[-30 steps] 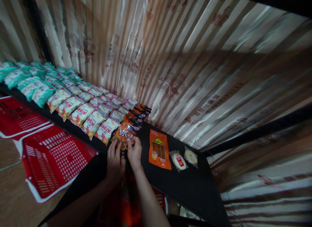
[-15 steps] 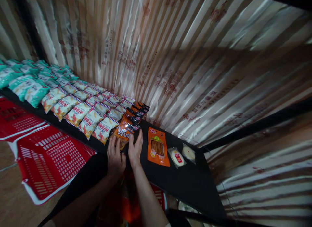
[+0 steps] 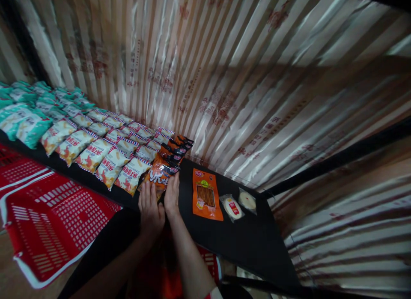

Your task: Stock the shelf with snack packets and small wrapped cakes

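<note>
An orange and black snack bag (image 3: 159,170) lies at the front of a row of similar orange bags (image 3: 176,148) on a black shelf (image 3: 221,243). My left hand (image 3: 151,207) rests on its lower front part, fingers stretched and close together. Along the bag's right side lies my right hand (image 3: 172,194), its fingers straight and touching the edge. Neither hand is wrapped round the bag. Just left of it are rows of white snack bags (image 3: 131,175) with striped edges.
To the right lie a flat orange packet (image 3: 206,194) and two clear-wrapped round white items (image 3: 231,207). Teal bags (image 3: 30,127) fill the shelf's far left. Red baskets (image 3: 69,213) stand below. A striped plastic sheet (image 3: 205,76) hangs behind, with a black bar (image 3: 337,157) at right.
My right hand has drawn in against the bag's right side, and the hands are closer together. The front orange bag has shifted slightly towards me. The view has turned a little to the right.
</note>
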Tool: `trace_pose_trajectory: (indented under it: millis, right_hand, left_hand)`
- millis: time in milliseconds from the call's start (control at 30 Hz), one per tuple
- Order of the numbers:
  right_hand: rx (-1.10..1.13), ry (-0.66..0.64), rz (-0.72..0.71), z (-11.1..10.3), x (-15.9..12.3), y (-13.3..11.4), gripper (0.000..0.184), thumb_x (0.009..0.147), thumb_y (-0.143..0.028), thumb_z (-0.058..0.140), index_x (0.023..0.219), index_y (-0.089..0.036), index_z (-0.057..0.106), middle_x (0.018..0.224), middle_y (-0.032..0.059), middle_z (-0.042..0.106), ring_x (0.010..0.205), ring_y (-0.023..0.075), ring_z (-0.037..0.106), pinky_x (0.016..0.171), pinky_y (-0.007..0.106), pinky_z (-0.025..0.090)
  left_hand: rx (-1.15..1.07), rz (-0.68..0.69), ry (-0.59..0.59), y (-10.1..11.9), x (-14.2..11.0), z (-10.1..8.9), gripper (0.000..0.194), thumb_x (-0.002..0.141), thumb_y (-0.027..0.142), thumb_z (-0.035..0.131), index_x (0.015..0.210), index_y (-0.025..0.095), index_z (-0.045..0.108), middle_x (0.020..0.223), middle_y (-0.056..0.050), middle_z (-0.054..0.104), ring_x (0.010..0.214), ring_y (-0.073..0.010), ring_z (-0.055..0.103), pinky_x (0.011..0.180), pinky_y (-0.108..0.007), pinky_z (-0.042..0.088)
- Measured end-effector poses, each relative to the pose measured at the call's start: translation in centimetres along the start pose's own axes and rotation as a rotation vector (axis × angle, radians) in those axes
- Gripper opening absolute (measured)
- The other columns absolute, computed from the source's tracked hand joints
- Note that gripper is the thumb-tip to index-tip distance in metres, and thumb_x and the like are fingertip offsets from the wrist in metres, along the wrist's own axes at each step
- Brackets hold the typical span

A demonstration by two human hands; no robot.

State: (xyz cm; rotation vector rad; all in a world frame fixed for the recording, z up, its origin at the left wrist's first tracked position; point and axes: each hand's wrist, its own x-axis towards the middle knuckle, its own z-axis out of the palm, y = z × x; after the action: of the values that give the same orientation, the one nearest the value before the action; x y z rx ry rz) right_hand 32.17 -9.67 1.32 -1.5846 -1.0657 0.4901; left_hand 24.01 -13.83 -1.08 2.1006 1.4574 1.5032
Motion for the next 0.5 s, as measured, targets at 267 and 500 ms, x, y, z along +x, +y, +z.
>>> trace_pose_trajectory:
  millis: [267,500]
  right_hand:
    - [0.121,-0.004,0.004,0.7,1.9,-0.3,0.07,0.089,-0.06,0.017,0.137,-0.013,0.038,0.145,0.0115,0.035,0.138,0.0193,0.022,0.114,0.043,0.014]
    - [0.251,0.108,0.016,-0.2,3.3,0.3,0.066,0.09,-0.059,0.017,0.14,-0.018,0.033,0.147,0.0067,0.031,0.139,0.0168,0.018,0.114,0.043,0.016]
  left_hand:
    - [0.047,0.031,0.014,0.0,0.3,0.4,0.067,0.084,0.022,0.038,0.145,0.008,0.013,0.151,-0.02,0.015,0.139,-0.0317,0.013,0.108,-0.052,0.02]
    - [0.084,0.035,-0.004,0.2,0.4,0.2,0.073,0.082,0.02,0.041,0.146,0.009,0.007,0.152,-0.018,0.009,0.139,-0.0324,0.011,0.109,-0.053,0.018]
